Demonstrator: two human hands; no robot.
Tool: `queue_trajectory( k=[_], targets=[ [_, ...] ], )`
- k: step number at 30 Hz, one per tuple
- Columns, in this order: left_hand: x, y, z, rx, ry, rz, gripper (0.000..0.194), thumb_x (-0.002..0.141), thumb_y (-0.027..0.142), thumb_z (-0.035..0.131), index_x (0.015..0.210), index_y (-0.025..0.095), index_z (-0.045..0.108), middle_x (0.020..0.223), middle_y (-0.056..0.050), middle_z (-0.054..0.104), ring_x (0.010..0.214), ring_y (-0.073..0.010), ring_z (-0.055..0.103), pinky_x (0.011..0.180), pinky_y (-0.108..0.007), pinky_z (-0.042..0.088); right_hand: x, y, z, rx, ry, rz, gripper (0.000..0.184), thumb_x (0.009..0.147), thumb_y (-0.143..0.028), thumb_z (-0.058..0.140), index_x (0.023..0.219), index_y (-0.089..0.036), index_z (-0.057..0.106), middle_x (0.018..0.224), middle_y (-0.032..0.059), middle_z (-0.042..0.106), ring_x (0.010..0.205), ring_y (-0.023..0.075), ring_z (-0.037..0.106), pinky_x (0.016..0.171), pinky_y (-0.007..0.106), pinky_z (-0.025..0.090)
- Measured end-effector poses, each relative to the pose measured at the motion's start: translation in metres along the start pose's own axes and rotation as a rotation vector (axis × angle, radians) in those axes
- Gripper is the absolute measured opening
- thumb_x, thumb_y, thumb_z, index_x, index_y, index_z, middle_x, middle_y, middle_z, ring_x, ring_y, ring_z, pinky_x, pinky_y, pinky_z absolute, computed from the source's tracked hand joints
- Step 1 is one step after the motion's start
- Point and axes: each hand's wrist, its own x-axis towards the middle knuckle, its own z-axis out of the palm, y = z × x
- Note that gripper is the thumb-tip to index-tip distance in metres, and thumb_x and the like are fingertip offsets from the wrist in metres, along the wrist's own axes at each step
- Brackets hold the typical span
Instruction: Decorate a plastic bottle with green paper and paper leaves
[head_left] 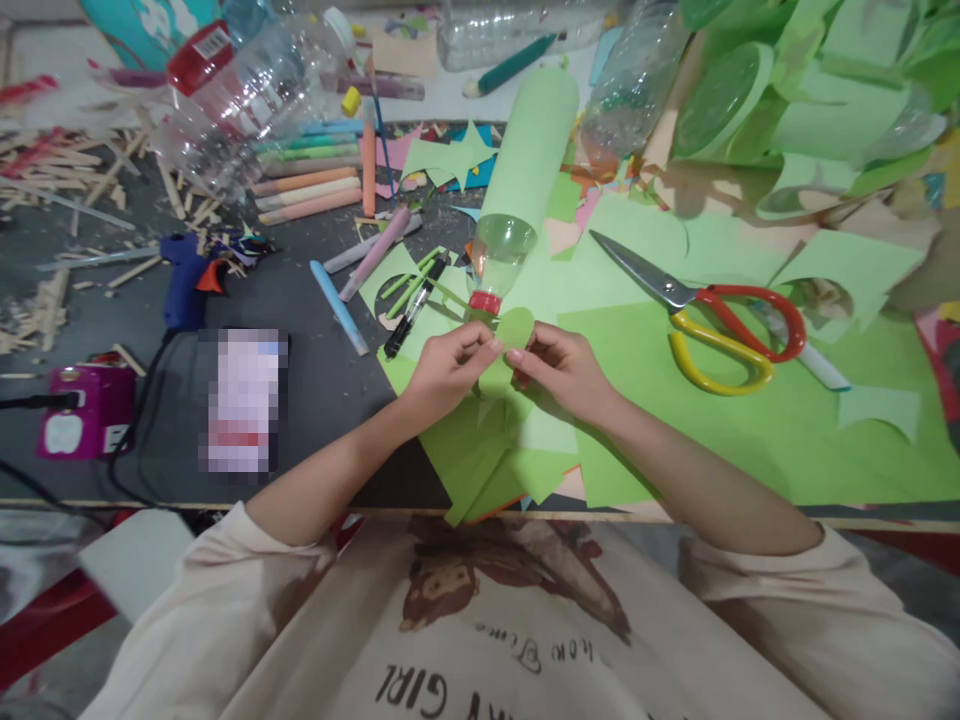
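My left hand [457,365] and my right hand [564,370] meet over the front of the table. Between their fingertips they pinch a small rounded piece of green paper [517,326]. Just beyond it lies a plastic bottle [504,245] with a red cap [484,301] toward me, its body wrapped in pale green paper [534,140]. A black pen [415,308] and thin green paper strips [409,285] rest left of the bottle. Scissors [679,293] with red and yellow handles lie partly opened to the right of my right hand.
Green paper sheets [637,430] spread across the right side. A blue glue gun [185,280], a phone [244,400] and a purple box [86,410] with cables sit left. Clear bottles [277,75], coloured sticks [315,190] and wood scraps [67,165] crowd the back.
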Motion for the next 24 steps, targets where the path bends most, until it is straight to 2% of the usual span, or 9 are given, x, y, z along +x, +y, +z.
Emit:
queue_trajectory(
  k=[6, 17, 24],
  targets=[
    [0.0001, 0.0002, -0.0009, -0.006, -0.004, -0.011, 0.035, 0.087, 0.04, 0.052, 0.062, 0.02, 0.041, 0.052, 0.007, 0.031, 0.049, -0.0076, 0.029, 0.049, -0.023, 0.027, 0.0008, 0.0002, -0.0006, 0.022, -0.006, 0.016, 0.045, 0.074, -0.058, 0.07, 0.063, -0.021, 0.047, 0.055, -0.0045, 0.056, 0.048, 0.0092, 0.054, 0.047, 0.025, 0.044],
    [-0.0002, -0.0016, -0.0004, 0.038, 0.008, -0.032, 0.039, 0.087, 0.049, 0.051, 0.062, 0.02, 0.04, 0.052, 0.007, 0.031, 0.048, -0.0078, 0.027, 0.048, -0.023, 0.025, 0.0012, 0.0016, -0.0028, 0.01, -0.063, 0.008, 0.044, 0.078, -0.061, 0.065, 0.069, -0.022, 0.048, 0.06, -0.0045, 0.054, 0.052, 0.0103, 0.055, 0.051, 0.026, 0.044],
    [0.001, -0.0023, -0.0013, 0.06, -0.043, -0.048, 0.028, 0.08, 0.035, 0.055, 0.063, 0.02, 0.037, 0.056, 0.006, 0.035, 0.054, -0.0082, 0.035, 0.052, -0.022, 0.03, 0.0011, 0.0028, -0.0055, -0.091, -0.089, -0.006, 0.045, 0.081, -0.063, 0.06, 0.067, -0.023, 0.044, 0.055, -0.0034, 0.054, 0.05, 0.0117, 0.052, 0.05, 0.028, 0.042]
  ],
)
